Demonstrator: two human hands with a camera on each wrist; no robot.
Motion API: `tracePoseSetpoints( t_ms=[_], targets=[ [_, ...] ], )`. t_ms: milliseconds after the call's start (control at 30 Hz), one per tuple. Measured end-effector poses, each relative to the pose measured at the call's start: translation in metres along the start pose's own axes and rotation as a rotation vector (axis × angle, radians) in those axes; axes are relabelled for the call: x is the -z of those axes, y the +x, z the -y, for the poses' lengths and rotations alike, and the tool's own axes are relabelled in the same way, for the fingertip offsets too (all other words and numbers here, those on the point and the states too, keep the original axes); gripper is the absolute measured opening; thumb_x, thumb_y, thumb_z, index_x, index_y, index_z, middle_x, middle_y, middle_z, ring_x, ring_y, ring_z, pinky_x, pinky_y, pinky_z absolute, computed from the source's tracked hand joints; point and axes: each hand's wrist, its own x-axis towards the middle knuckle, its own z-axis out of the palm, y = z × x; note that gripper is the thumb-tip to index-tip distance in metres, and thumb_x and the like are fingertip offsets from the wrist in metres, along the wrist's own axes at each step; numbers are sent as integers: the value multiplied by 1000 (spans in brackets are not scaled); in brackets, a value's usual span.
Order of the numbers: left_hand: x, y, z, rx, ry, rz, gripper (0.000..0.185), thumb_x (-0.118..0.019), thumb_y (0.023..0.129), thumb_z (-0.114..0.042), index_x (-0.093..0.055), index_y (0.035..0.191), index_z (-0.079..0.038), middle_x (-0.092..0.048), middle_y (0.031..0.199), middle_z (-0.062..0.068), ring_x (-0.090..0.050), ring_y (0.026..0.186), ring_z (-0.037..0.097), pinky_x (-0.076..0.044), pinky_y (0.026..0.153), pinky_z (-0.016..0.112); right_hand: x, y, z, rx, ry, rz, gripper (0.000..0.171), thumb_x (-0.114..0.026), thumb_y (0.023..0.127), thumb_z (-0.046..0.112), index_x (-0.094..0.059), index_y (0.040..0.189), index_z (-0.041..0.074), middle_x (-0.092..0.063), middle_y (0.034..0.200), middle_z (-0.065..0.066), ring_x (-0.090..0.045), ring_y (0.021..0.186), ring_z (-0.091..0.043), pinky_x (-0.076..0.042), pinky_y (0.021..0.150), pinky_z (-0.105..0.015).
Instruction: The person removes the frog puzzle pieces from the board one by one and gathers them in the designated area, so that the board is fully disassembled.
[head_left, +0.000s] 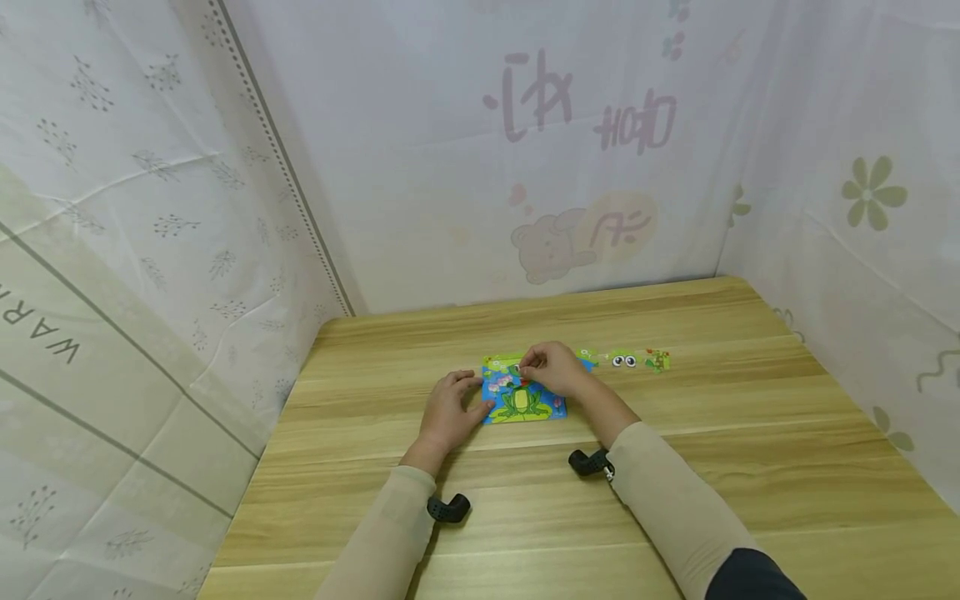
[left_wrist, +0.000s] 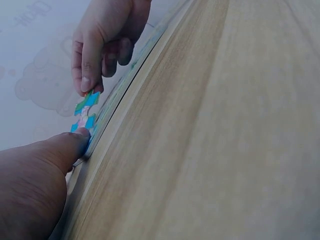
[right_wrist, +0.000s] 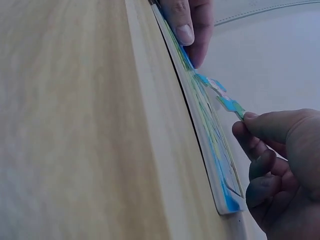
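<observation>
Overhead, printed white curtains [head_left: 450, 167] enclose the wooden table [head_left: 750, 467].

The left curtain [head_left: 112, 333] bears grey letters "WAR", cut off at the edge. The back curtain [head_left: 525, 167] shows faint mirrored characters, too reversed and pale to read.

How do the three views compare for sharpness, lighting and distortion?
Head view: evenly lit, soft shadows under the arms, wide-angle bending at the edges, frog puzzle small but sharp. Left wrist view: tilted, left hand close and blurred, puzzle piece fairly clear. Right wrist view: tilted, right hand dark and soft.
</observation>
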Motion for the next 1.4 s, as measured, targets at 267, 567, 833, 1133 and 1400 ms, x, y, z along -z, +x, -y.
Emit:
tracePoseSetpoints(
  t_ms=[267,567,833,1133,1400],
  targets=[
    [1,-2,-2,-40,4,2,43,-76,95,-44,-72,132,-24,-53,149,3,-47,140,30,-40,116,52,12,-7,3,-10,27,-33,6,-74,99,22,-77,97,18,-69,92,-1,-61,85,-21,-53,72,-36],
    [2,-3,-3,-31,25,10,44,-76,95,-46,-71,133,-26,-53,150,2,-46,140,29,-39,118,50,33,-18,-1,-32,41,-75,7,-74,99,25,-78,99,19,-70,96,-1,-60,86,-23,-51,72,-37],
    [2,-3,-2,-18,26,14,44,-75,95,-46,-71,134,-26,-53,150,1,-46,140,28,-39,118,49,46,-33,-8,-68,51,-80,8,-74,99,24,-77,101,17,-71,98,-3,-62,93,-23,-51,76,-38],
    [-1,-3,1,-8,27,5,44,-76,94,-47,-71,133,-27,-53,150,0,-46,141,27,-39,118,48,60,-45,-18,-76,42,-78,14,-74,99,20,-78,110,13,-72,104,-4,-63,94,-23,-53,75,-34],
    [1,-3,0,-4,21,7,43,-76,94,-47,-72,132,-27,-53,149,0,-46,141,27,-39,118,47,73,-56,-29,-81,-8,-88,10,-74,99,22,-79,105,16,-73,104,-2,-60,96,-23,-50,76,-35]
  ],
)
